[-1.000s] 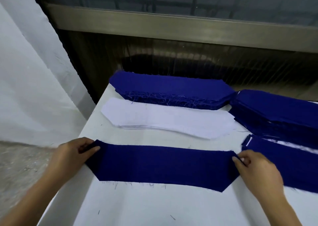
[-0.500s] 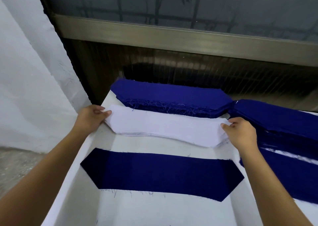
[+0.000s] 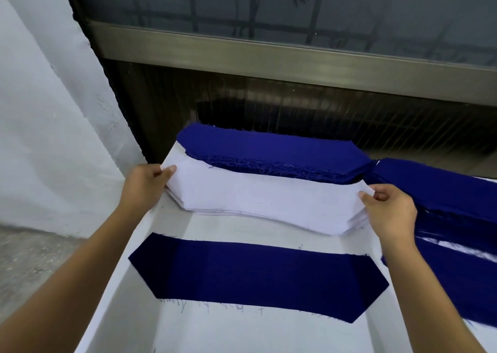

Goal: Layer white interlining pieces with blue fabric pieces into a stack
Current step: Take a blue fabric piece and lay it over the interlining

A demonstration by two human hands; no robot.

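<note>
While angle-cut blue fabric (image 3: 258,280) lies flat, left hand (image 3: 144,183) and right hand (image 3: 390,213) pinch thin white interlining (image 3: 269,199).

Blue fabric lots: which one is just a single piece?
The blue piece nearest the person, lying flat; the far blue stack and right-hand blue pile are many-layered.

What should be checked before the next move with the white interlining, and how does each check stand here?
1. Left hand pinches the left end of the top white interlining piece: ok.
2. Right hand pinches its right end: ok.
3. Only one layer picked off the white stack: cannot tell; the edges fan out under the fingers.
4. Blue piece lies flat and uncovered on the table: ok.
5. Bare table between white stack and blue piece: ok.
6. White piece laid over blue piece: not ok, not yet done.
</note>
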